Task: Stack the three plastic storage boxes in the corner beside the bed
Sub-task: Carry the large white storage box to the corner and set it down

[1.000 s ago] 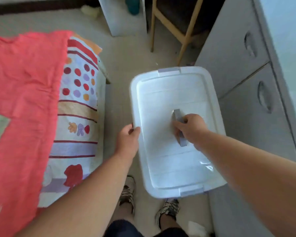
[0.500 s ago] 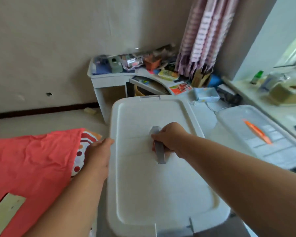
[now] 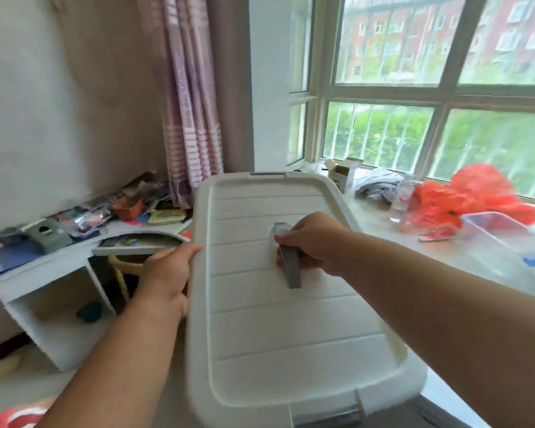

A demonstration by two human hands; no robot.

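Observation:
A white plastic storage box (image 3: 260,329) with a ribbed lid fills the middle of the head view, held up in front of me at about desk height. My right hand (image 3: 309,242) is closed around the grey handle (image 3: 289,264) in the centre of the lid. My left hand (image 3: 167,270) grips the box's left rim. A grey latch (image 3: 325,418) shows at the near end and another at the far end. A second, clear plastic box (image 3: 501,233) lies on the window ledge at the right. The bed shows only as a red corner (image 3: 10,418) at the bottom left.
A white desk (image 3: 53,267) cluttered with papers and small items stands at the left against the wall, a wooden chair (image 3: 121,273) tucked under it. A striped curtain (image 3: 192,118) hangs behind. The window ledge (image 3: 383,223) carries an orange bag (image 3: 476,199), a bottle and a carton.
The box has come up from the floor to desk height, both hands keeping their grip. My view has swung up and right, from the bed and floor to the window.

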